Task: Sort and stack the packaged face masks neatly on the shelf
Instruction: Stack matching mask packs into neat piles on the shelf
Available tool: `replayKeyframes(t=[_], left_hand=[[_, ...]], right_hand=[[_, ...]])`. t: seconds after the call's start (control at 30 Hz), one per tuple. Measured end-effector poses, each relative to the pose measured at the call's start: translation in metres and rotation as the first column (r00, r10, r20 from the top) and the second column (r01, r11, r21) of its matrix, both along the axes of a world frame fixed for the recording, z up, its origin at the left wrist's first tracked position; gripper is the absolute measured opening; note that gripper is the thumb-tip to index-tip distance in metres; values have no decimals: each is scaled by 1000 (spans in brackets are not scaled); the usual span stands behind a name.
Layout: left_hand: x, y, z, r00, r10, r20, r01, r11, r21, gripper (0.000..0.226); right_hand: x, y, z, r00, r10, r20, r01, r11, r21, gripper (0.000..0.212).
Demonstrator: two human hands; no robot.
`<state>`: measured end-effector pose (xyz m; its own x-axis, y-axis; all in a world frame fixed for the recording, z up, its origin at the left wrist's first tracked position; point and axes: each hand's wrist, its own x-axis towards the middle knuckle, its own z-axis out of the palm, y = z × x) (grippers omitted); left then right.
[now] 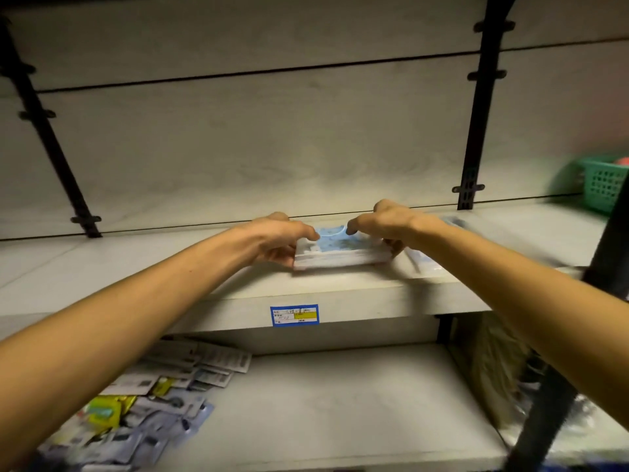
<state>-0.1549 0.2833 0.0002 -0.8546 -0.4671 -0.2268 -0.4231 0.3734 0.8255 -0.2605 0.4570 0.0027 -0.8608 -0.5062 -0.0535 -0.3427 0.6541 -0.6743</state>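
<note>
Left hand [282, 241] and right hand [383, 223] — both bare, no gloves. Forearms bare along their full visible length — no sleeves. Wrists and visible fingers unadorned.

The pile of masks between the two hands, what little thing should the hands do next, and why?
Probably squeeze the ends inward to square it up. The left hand and right hand grip opposite ends of the stack of mask packs on the shelf, and its layered edges look uneven. A loose pack lies just right of it.
</note>
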Motion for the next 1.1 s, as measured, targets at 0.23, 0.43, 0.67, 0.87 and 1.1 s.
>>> replayKeyframes(t=[0.23,0.43,0.67,0.87,1.1], left_hand=[[16,-1,-8,999,46,-1,-46,976,-213,48],[25,7,-14,999,10,-46,-25,935,-353,41],[34,6,-28,1000,-22,-20,10,887,-462,64],[41,4,-37,992,-102,-78,36,806,-591,63],[31,14,-54,962,-229,147,257,589,-766,62]], right_hand=[[18,4,-8,999,27,-44,-29,999,-34,34],[31,7,-17,984,17,-178,-13,1000,23,34],[50,14,-29,919,40,-392,19,989,147,36],[54,14,-41,807,65,-587,28,989,148,45],[29,-5,-43,819,322,-475,-209,939,275,54]])
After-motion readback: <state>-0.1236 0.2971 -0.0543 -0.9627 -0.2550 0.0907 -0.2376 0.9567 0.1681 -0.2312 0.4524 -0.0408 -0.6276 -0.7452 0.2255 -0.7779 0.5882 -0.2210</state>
